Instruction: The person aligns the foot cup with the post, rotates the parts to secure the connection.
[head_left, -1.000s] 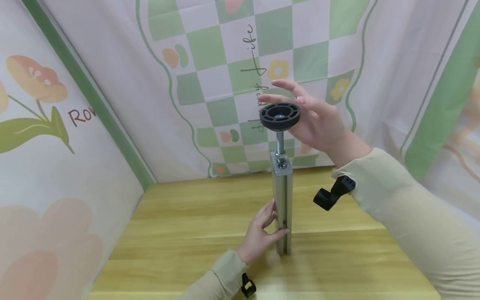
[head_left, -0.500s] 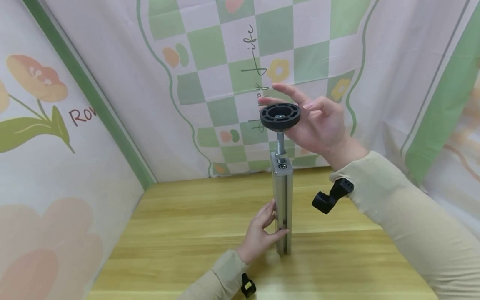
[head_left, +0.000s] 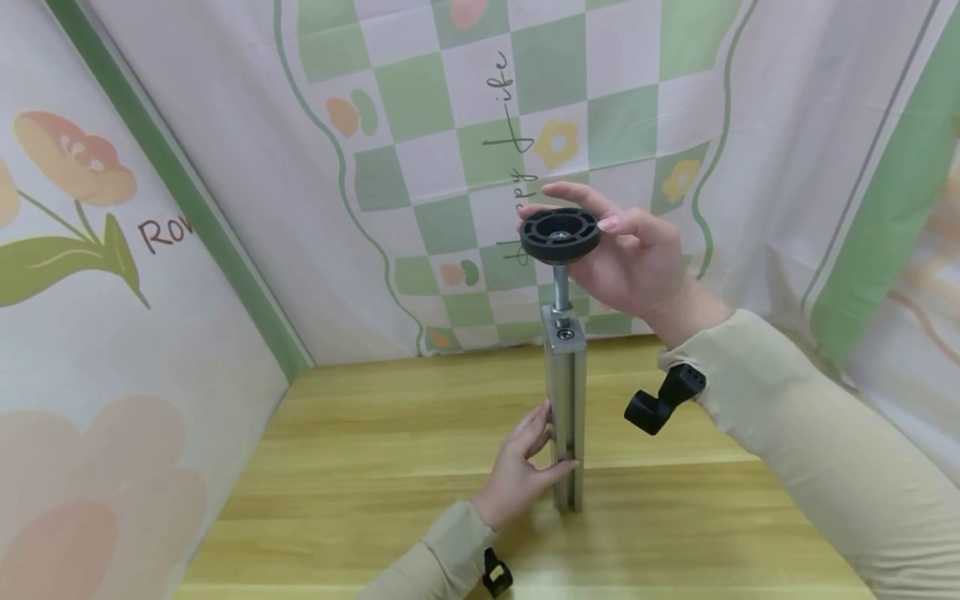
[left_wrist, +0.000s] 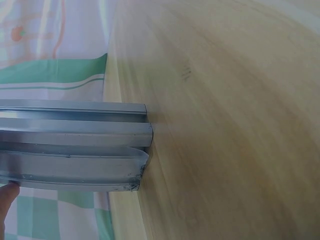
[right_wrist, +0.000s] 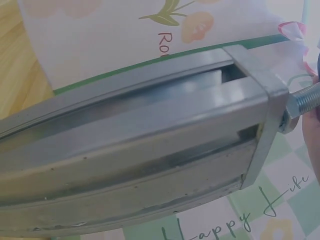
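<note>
Barely anything has altered at the near side, where the left hand (head_left: 517, 468) and the upright metal bar (head_left: 566, 400) stay as they were on the counter (head_left: 360, 442); higher up, the right hand (head_left: 636, 260) has dropped slightly, bringing its thumb tip to the right edge of the black disc (head_left: 559, 249) atop the threaded stem (head_left: 561, 287). To judge by that, the work has passed from reaching towards the disc to first contact, with the bar steadied meanwhile. Nearest, the left fingers clamp the bar's lower half, thumb across its near face and the others on its left. Beyond, the right fingers are apart and mostly extended behind the disc; the thumb seems to touch the rim, how firmly cannot be told. Farthest off hangs a checked cloth (head_left: 408, 92).
</note>
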